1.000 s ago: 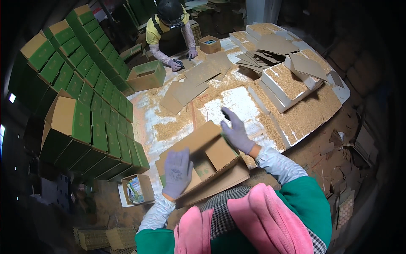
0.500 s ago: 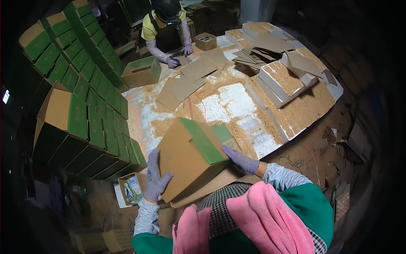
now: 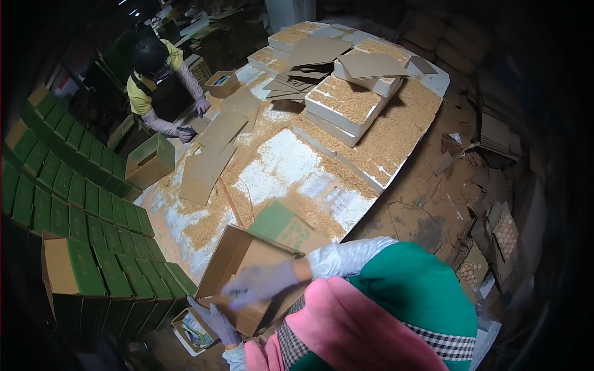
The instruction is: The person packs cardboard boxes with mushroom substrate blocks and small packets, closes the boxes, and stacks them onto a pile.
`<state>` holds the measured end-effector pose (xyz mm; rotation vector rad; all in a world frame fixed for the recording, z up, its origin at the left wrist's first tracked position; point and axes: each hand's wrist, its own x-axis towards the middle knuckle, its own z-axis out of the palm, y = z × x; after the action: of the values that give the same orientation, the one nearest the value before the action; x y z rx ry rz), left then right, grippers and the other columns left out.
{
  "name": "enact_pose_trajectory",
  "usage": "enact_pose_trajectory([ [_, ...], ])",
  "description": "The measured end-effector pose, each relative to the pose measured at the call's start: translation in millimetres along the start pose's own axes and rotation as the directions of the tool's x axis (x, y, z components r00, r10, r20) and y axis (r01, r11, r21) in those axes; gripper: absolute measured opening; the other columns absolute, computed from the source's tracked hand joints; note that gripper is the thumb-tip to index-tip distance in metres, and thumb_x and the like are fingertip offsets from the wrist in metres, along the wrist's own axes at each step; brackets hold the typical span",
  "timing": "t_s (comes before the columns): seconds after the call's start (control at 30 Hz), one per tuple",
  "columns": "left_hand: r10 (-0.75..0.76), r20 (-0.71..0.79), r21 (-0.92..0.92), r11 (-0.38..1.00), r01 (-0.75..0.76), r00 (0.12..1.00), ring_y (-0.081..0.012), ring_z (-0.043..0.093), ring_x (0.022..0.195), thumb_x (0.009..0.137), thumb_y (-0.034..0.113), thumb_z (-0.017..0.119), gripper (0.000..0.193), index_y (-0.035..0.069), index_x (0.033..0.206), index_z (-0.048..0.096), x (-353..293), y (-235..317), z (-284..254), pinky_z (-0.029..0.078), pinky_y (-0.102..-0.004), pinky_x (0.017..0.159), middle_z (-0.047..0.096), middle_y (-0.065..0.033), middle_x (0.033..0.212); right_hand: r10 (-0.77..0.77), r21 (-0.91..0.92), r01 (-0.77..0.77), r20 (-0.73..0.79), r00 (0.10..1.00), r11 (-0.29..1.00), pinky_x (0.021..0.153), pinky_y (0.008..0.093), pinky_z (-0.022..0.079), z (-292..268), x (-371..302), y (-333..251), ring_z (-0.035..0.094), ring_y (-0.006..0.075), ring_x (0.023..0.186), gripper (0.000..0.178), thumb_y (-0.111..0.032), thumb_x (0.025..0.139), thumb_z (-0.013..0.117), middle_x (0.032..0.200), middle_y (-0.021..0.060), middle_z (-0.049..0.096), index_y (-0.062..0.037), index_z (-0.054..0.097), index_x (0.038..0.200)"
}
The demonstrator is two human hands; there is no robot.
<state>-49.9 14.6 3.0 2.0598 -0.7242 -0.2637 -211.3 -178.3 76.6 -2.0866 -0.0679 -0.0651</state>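
Note:
An open brown cardboard box (image 3: pixel 224 258) is tilted at the near edge of the table, its hollow inside facing up. My left hand (image 3: pixel 219 324), in a lavender glove, grips its near left edge. Across the opening reaches my gloved right hand (image 3: pixel 263 284), smeared by motion, its fingers stretched out and nothing visible in them. Just beyond the box lies a green and brown cardboard piece (image 3: pixel 281 226). Below my left hand stands a small carton (image 3: pixel 197 328) with colourful printed packets in it.
Green-and-brown boxes (image 3: pixel 93 269) are stacked along the left. Sawdust covers much of the white table (image 3: pixel 278 164), with cardboard sheets (image 3: pixel 213 142) and white foam boxes (image 3: pixel 346 105) on it. Across it leans a person in yellow (image 3: pixel 145 93). Egg trays (image 3: pixel 506 235) sit at right.
The box has turned from its closed brown side to its open inside. My right hand has left its far right corner and swung left over the opening. The view has shifted right.

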Motion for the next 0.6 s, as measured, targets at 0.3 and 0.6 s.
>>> enact_pose_trajectory([
  [0.3, -0.073, -0.047, 0.090, 0.993, 0.077, 0.996, -0.0297, 0.023, 0.141, 0.083, -0.006, 0.040, 0.069, 0.001, 0.148, 0.017, 7.8, 28.4, 47.1, 0.020, -0.0349, 0.114, 0.025, -0.0206, 0.151, 0.785, 0.750, 0.233, -0.596, -0.168, 0.620, 0.071, 0.0417, 0.053, -281.4, -328.7, 317.1, 0.064, 0.0265, 0.083, 0.069, -0.049, 0.075, 0.075, 0.104, 0.0145, 0.064, -0.0001, 0.055, 0.119],
  [0.6, -0.141, -0.035, 0.068, 0.987, 0.143, 0.989, -0.0298, 0.025, 0.140, 0.084, -0.005, 0.040, 0.067, 0.000, 0.147, 0.018, 8.8, 47.4, 44.1, 0.022, -0.0341, 0.113, 0.026, -0.0202, 0.151, 0.743, 0.559, 0.631, -0.668, -0.043, 0.538, 0.094, 0.0439, 0.049, -229.6, -324.6, 271.9, 0.061, 0.0295, 0.107, 0.044, -0.024, 0.088, 0.064, 0.122, 0.0145, 0.059, -0.0033, 0.052, 0.125],
])
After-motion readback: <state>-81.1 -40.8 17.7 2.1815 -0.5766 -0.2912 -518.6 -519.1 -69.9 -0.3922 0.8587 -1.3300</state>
